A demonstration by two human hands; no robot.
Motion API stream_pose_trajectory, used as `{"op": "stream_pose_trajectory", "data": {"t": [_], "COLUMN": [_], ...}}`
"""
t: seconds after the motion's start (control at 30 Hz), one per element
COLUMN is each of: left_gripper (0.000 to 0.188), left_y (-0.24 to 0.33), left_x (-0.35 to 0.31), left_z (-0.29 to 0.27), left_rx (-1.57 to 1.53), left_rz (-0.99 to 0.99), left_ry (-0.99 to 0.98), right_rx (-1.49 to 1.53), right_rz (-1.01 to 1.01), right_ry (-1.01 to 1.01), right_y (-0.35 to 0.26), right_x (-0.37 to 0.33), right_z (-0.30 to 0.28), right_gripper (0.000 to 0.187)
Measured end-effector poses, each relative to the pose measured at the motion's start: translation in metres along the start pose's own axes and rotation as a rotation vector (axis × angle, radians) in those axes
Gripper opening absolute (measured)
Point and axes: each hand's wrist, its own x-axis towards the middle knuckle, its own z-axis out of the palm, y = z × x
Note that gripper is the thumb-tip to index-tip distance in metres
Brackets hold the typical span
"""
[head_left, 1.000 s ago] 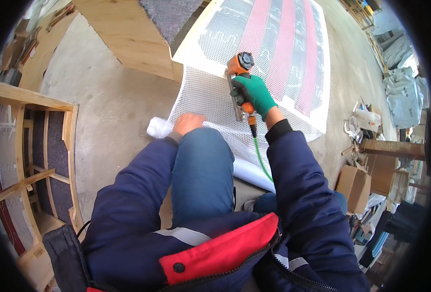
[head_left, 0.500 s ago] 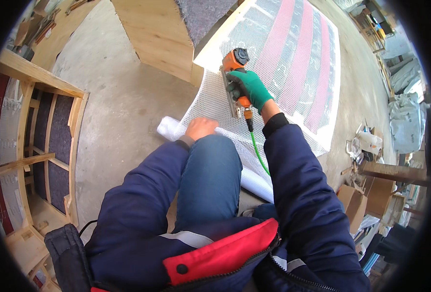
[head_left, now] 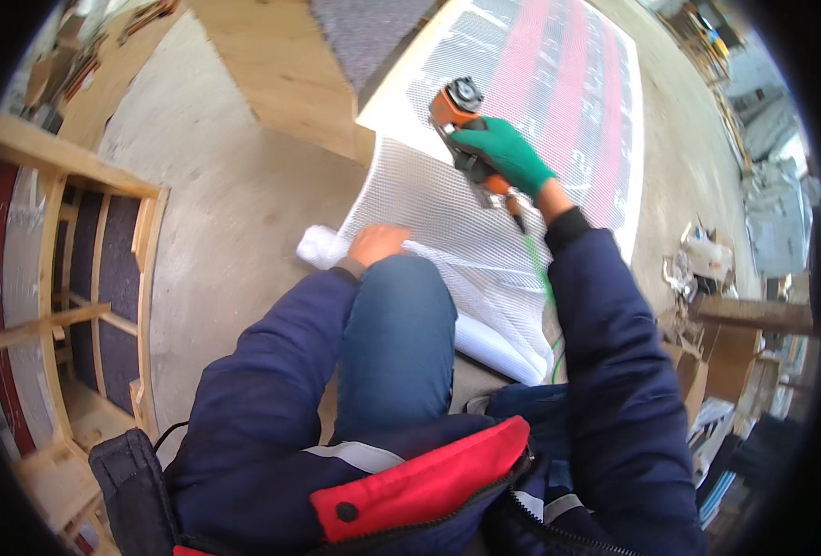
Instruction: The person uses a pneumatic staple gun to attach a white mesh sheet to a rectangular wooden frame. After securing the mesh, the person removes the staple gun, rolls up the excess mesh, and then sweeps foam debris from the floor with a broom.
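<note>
My right hand point(head_left: 507, 156), in a green glove, grips an orange and black pneumatic stapler point(head_left: 454, 104). The tool is held over white netting point(head_left: 419, 190), slanted with its round black cap toward the far left; whether its nose touches anything is hidden. My left hand point(head_left: 378, 245) is bare and closed on the gathered near edge of the netting, just beyond my knee. From there the netting stretches away to a panel with pink and grey stripes point(head_left: 526, 69). Its rolled part point(head_left: 498, 347) lies on the floor by my leg.
A green air hose point(head_left: 537, 264) trails from the tool past my right sleeve. A plywood box side point(head_left: 281, 69) with grey felt stands beyond the netting. Open wooden framing point(head_left: 151, 269) is at the left; cardboard boxes point(head_left: 730, 361) and wrapped goods line the right.
My right hand has moved right with the stapler, which now leans more aslant. The hose has swung right with it. My left hand stays on the netting's edge.
</note>
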Motion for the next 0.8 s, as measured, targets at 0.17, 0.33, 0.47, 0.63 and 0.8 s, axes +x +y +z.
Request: {"op": "stream_pose_trajectory", "data": {"t": [0.17,0.33,0.47,0.63,0.8], "left_gripper": [0.036,0.037,0.031,0.032,0.057], "left_y": [-0.024,-0.021,0.055,0.186,0.279], "left_x": [0.021,0.045,0.088,0.171,0.219], "left_z": [0.016,-0.030,-0.093,-0.043,0.084], "left_rx": [0.033,0.086,0.040,0.134,0.452], "left_rz": [0.015,-0.007,-0.006,0.503,0.677], "left_ry": [-0.186,-0.505,-0.414,-0.119,-0.110], "right_rx": [-0.344,-0.790,-0.443,0.182,0.397], "right_rz": [0.455,0.783,0.988,0.991,0.723], "right_ry": [-0.239,0.240,0.550,0.454,0.458], "right_y": [-0.005,0.075,0.168,0.277,0.345], "right_x": [-0.163,-0.368,-0.488,-0.551,-0.537], "right_z": [-0.168,-0.253,-0.271,-0.251,-0.226], "right_gripper": [0.029,0.033,0.033,0.037,0.034]}}
